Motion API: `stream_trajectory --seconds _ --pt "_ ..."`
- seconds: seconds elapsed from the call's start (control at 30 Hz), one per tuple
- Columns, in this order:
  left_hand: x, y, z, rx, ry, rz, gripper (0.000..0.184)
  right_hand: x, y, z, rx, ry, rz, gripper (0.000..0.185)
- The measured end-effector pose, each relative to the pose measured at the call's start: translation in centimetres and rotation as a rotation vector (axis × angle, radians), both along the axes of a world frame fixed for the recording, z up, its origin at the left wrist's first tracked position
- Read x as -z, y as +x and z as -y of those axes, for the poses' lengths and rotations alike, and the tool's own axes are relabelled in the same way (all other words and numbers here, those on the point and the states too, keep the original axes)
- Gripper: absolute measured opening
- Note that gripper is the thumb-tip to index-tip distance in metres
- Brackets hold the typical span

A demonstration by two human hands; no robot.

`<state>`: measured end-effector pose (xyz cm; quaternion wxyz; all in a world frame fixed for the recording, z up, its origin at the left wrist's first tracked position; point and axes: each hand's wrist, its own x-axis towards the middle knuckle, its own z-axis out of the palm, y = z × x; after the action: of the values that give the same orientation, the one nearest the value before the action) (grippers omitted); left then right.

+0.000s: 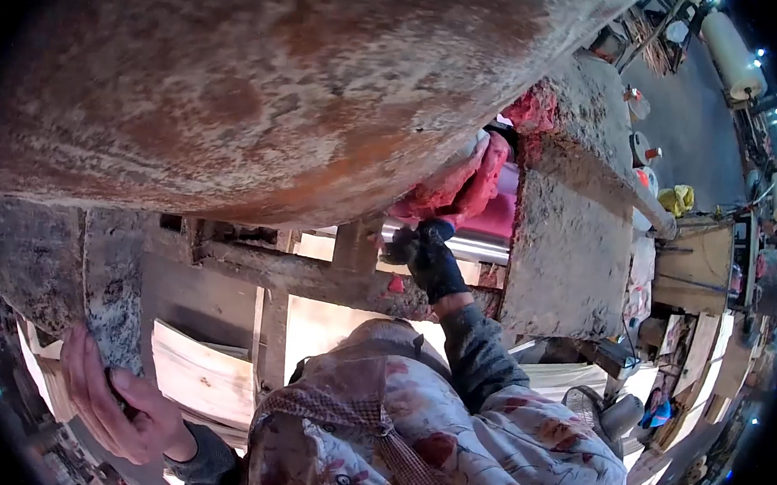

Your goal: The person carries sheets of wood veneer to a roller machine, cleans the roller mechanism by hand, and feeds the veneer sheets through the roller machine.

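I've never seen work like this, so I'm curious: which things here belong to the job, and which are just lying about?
Seemingly in the job:
right hand, dark-gloved, near the roller
pink roller
pink stuff beside it
rusty drum

Seemingly just lying about:
yellow bundle
pale roll
blue item

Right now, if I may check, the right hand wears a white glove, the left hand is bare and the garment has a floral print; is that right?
Not quite: the glove on the right hand is black, not white, as the head view shows. The left hand is bare and the garment has a floral print, as you said.
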<state>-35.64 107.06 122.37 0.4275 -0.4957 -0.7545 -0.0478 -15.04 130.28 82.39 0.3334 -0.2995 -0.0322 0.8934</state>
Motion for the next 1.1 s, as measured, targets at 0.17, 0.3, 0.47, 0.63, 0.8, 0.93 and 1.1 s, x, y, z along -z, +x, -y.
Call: stream_trajectory --seconds 0.17,0.3,0.47,0.63,0.8,0.93,1.1 --pt "0.2 -0.1 0.1 -0.008 0.018 -0.009 0.031 0.1 0.5 -0.4 -0.208 -0.043 0.15 0.036" --pt "0.0 0.3 -0.2 -0.014 0.022 0.004 0.031 -1.8 -0.4 0.0 -0.338 0.151 0.101 0.038" --pt "0.2 0.4 0.1 -0.033 0.017 0.009 0.03 -0.8 -3.5 0.0 -0.318 0.082 0.086 0.033" --pt "0.4 0.7 -0.5 0.006 0.064 0.083 0.027 -0.7 -4.8 0.7 -0.193 0.04 0.255 0.033" --pt "0.2 0.4 0.2 0.003 0.047 0.035 0.025 4.8 -5.1 -0.4 -0.376 0.036 -0.1 0.024" --pt "0.0 1.2 -0.1 0.019 0.066 0.102 0.021 5.1 -5.1 -1.1 -0.35 -0.038 -0.14 0.021" --pt "0.1 1.4 -0.4 0.007 0.074 0.105 0.021 8.1 -5.9 -2.1 -0.541 0.076 -0.064 0.025"
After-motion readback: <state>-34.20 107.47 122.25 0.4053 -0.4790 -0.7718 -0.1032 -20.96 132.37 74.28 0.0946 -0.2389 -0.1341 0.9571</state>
